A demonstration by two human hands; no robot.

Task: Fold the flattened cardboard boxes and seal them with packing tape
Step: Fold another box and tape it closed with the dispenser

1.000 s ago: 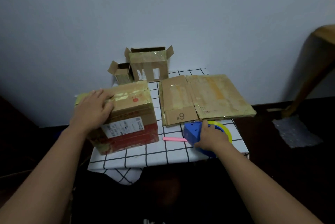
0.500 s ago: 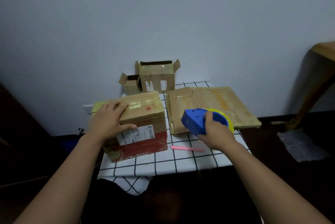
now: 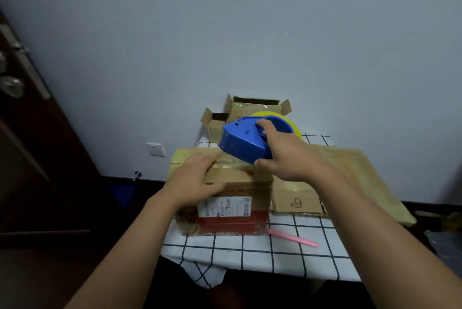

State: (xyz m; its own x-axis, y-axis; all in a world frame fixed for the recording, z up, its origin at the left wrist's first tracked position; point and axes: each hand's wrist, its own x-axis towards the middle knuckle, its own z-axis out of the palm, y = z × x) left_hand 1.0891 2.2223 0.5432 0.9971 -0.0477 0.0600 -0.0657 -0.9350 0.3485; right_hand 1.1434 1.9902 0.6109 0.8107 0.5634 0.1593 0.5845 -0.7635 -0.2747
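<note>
Sitting upright at the near-left of the tabletop, long axis running left to right, labelled face toward the camera: the box. Lying flat just to its right, long axis running away toward the wall, printed "9" at the near end: the flattened cardboard. Hanging in the air above the box's top, blue nose pointing left and slightly down, yellow tape roll at the far right end: the dispenser.

Resting palm-down on the box's top near edge, fingers spread and reaching toward the far left, thumb lying along the front edge: the left hand, pressing rather than gripping. Reaching in from the lower right, forearm slanting up and left: the right hand, wrapping the dispenser's rear, fingers curling over the top and thumb underneath.

Lying on the checked cloth near the front edge, slanting from the box's near-right corner toward the right: a pink stick. Standing at the back against the wall, flaps up: two open boxes, partly hidden behind the dispenser.
</note>
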